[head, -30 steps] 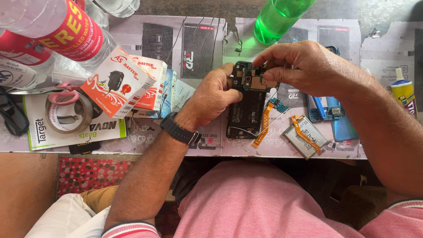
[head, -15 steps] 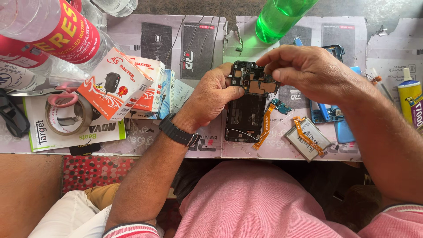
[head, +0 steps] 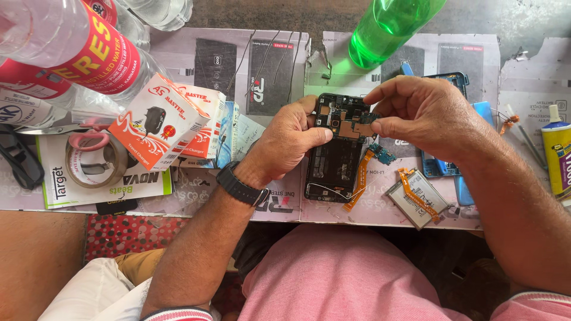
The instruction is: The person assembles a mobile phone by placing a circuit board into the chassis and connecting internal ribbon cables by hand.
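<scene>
An opened black phone body (head: 333, 163) lies on the paper-covered worktop, its circuit board (head: 348, 122) showing at the top. My left hand (head: 288, 142), with a black watch on the wrist, grips the phone's left edge, thumb across the frame. My right hand (head: 425, 116) pinches at the board's right end with thumb and forefinger. An orange flex cable (head: 361, 181) hangs down the phone's right side. A small green connector board (head: 382, 154) sits just below my right hand.
A silver battery with an orange strip (head: 416, 199) lies at the right, a blue phone cover (head: 443, 166) behind it. A green bottle (head: 386, 27) stands at the back, a glue tube (head: 556, 154) far right. Charger boxes (head: 160, 128), tape roll (head: 95, 157) and water bottles (head: 65, 47) crowd the left.
My right hand has shifted slightly and its fingertips now pinch the right end of the circuit board. My left hand keeps the same grip on the phone.
</scene>
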